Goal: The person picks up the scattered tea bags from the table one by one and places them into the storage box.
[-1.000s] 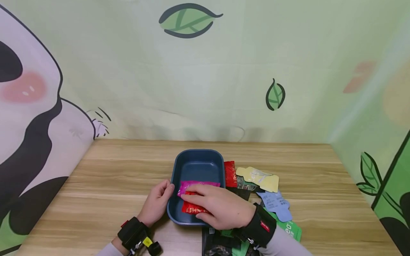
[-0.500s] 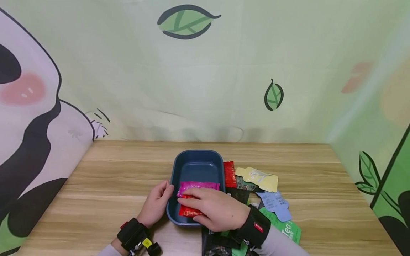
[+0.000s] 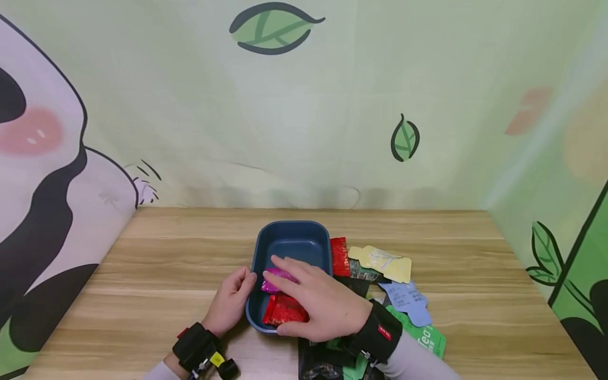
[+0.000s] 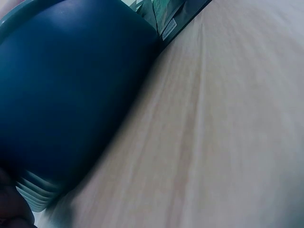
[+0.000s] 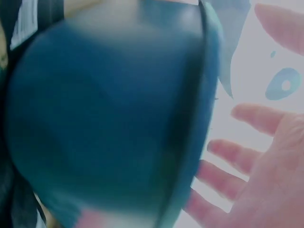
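A dark blue plastic bin [image 3: 304,240] sits on the table. My left hand [image 3: 227,303] grips its left side, thumb at the rim and fingers curled against the outer wall [image 4: 71,85]. Inside the bin's near half lie a shiny magenta packet [image 3: 271,283] and, nearer me, a red packet [image 3: 285,310]. My right hand [image 3: 320,306] is over the bin's right side with fingers spread and nothing gripped, partly covering both packets. In the right wrist view, the right hand's fingers [image 5: 256,118] are straight and apart above the bin's rim.
Right of the bin lies a heap of flat packets: a red packet [image 3: 339,256], a yellow pouch [image 3: 385,263], a blue pouch [image 3: 406,301], a green tea pouch [image 3: 429,338] and black pouches [image 3: 323,361]. A printed cloth [image 3: 304,132] hangs behind the wooden table [image 3: 166,264].
My right hand has let go of the red packet; its fingers have lifted and spread. The red packet now lies in the bin's near end. My left hand stays on the bin.
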### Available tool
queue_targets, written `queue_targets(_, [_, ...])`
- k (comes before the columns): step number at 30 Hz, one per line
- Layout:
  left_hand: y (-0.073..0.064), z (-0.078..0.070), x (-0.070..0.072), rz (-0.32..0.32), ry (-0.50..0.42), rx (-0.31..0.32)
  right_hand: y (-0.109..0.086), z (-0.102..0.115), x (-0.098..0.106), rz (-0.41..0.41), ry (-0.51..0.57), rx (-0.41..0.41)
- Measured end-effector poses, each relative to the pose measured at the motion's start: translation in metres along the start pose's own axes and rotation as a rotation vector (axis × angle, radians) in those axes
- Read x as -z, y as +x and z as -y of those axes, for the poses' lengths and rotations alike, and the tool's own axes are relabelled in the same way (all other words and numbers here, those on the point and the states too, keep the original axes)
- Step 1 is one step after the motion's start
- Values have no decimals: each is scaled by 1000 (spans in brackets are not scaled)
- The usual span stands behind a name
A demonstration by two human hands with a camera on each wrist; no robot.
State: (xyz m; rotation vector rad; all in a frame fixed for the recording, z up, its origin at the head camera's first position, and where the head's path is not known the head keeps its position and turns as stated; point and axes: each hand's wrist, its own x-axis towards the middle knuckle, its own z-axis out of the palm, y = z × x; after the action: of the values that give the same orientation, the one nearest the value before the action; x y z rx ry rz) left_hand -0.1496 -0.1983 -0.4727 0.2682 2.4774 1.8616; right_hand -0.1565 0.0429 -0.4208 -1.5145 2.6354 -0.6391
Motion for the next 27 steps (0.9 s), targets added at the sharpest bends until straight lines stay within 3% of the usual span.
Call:
queue_targets(8, [1, 2, 0, -16, 14, 13, -7, -17, 20, -52, -36, -63])
queue_targets(19, [1, 0, -1, -32, 23, 11, -36, -72, 48, -74, -71, -351])
queue_targets(27, [0, -1, -2, -28, 6, 18, -64, -113, 56, -77, -53, -457])
